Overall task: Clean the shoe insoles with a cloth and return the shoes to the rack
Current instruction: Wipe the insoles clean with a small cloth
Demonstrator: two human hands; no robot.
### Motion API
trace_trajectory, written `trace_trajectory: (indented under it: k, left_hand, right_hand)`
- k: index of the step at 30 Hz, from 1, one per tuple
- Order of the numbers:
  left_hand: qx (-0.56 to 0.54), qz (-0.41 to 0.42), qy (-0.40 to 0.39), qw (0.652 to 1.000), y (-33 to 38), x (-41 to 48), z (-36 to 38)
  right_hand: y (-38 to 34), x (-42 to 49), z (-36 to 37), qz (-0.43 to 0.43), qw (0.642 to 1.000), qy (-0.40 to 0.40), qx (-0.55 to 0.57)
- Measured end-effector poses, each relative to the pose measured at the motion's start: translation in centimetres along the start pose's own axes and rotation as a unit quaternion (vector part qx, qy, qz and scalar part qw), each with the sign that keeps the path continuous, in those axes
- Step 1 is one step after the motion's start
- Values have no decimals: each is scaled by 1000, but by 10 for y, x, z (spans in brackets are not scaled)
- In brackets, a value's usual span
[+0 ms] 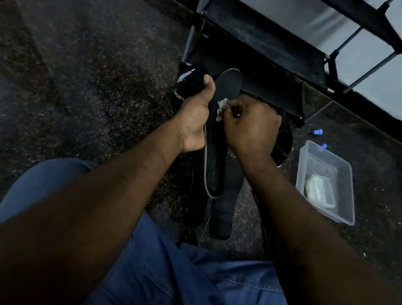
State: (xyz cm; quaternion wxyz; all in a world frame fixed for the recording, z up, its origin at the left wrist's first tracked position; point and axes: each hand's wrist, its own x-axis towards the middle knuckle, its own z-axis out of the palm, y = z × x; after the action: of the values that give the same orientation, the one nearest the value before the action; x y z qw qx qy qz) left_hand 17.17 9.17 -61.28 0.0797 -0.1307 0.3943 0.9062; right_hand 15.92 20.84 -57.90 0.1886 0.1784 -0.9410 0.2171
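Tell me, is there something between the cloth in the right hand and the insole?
Nothing visible. The right hand pinches the white cloth, which lies directly against the insole, around its middle. The left hand holds that insole up in front of the rack.

One wide-angle view from the person's head looks steeply down and forward, close above both bare forearms. The fingers (234, 109) sit near the frame's middle. Beyond them stands the black metal-framed shoe rack (256, 41), and the dark speckled stone floor (80, 65) spreads to their left.
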Motion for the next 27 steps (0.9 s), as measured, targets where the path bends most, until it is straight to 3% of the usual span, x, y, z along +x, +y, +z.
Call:
trace_trajectory:
  k: [6,13,17,21,24,27]
  left_hand:
    - [4,-2,11,1000,3,5,-9]
    - [-30,9,35,999,5,6,-9]
    - [-27,-2,22,999,3,5,-6]
    - [2,-18,10,1000,-1,2,-1]
    - [-5,-18,-5,1000,1,0,-2]
    - [-11,-16,15,1000,3,1,-6]
  right_hand:
    - [-15,4,12,57,996,-7,71]
    - [-21,-34,15,5,984,-35,174]
    - [-5,-23,9,-65,994,-35,79]
    - [5,8,2,-9,1000,5,0]
    - [-1,23,3,33,999,20,21]
    - [-11,15,10,21,997,-4,72]
